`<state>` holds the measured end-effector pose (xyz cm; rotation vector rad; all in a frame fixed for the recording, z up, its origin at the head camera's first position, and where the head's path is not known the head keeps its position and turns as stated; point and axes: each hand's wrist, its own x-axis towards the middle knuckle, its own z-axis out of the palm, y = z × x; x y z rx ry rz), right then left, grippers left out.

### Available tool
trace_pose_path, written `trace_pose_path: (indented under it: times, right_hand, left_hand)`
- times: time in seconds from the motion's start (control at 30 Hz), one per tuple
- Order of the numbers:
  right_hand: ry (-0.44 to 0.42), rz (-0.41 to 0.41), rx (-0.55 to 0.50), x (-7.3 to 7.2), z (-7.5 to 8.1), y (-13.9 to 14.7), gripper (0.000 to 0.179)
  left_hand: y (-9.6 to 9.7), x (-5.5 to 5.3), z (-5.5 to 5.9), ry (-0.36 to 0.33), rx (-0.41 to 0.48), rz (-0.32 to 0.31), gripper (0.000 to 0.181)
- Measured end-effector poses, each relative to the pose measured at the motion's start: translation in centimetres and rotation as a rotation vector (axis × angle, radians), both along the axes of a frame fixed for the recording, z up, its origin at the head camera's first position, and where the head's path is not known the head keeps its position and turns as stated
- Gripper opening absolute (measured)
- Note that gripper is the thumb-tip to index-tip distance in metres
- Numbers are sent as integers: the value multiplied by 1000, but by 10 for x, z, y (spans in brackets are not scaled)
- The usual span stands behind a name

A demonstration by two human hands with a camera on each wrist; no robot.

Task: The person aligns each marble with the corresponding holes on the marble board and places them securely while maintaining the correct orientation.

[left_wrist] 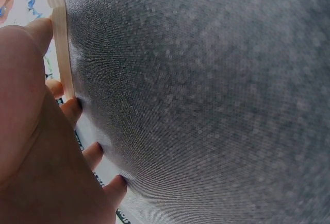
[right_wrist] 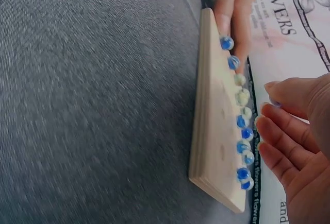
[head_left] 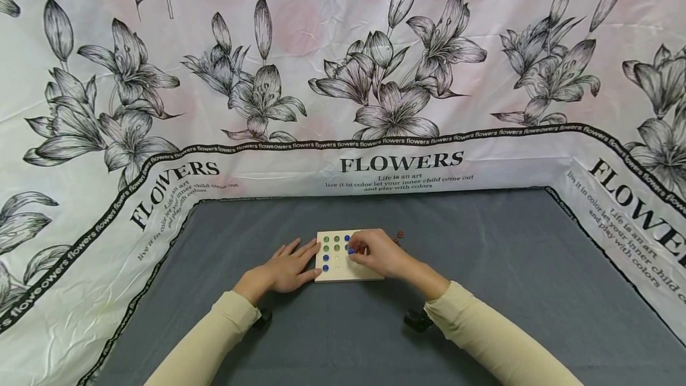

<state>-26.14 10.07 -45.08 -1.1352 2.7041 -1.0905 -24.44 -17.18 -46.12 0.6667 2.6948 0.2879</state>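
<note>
A pale wooden board (head_left: 343,277) with round hollows lies on the table, several green marbles (head_left: 336,239) and blue marbles (head_left: 326,258) sitting in it. Above the board my right hand (head_left: 377,252) pinches a blue marble (right_wrist: 275,102) between thumb and index finger; its other fingers curl loosely. The marble is mostly hidden by the fingertips in the right wrist view. My left hand (head_left: 286,267) rests with spread fingers at the board's left side. In the left wrist view, the left thumb (left_wrist: 42,32) touches the board's wooden edge (left_wrist: 61,49).
Small red marbles (head_left: 399,234) lie on the table just beyond the right hand, partly hidden by it. A grey cloth (head_left: 268,350) covers the table. Behind it hangs a white floral sheet (head_left: 289,106). Dark devices (head_left: 417,320) sit by both wrists.
</note>
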Motion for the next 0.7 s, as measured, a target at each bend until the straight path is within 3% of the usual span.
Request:
trace_pose_path:
  times: [0.3,0.7]
  right_hand:
    - [1,-8,23,-2,-13,-14,6]
    - [5,-35,21,0,-17,-26,7]
  left_hand:
    - [-1,0,0,0,-1,-1,70]
    - [-1,1,1,10,-2,-6,69]
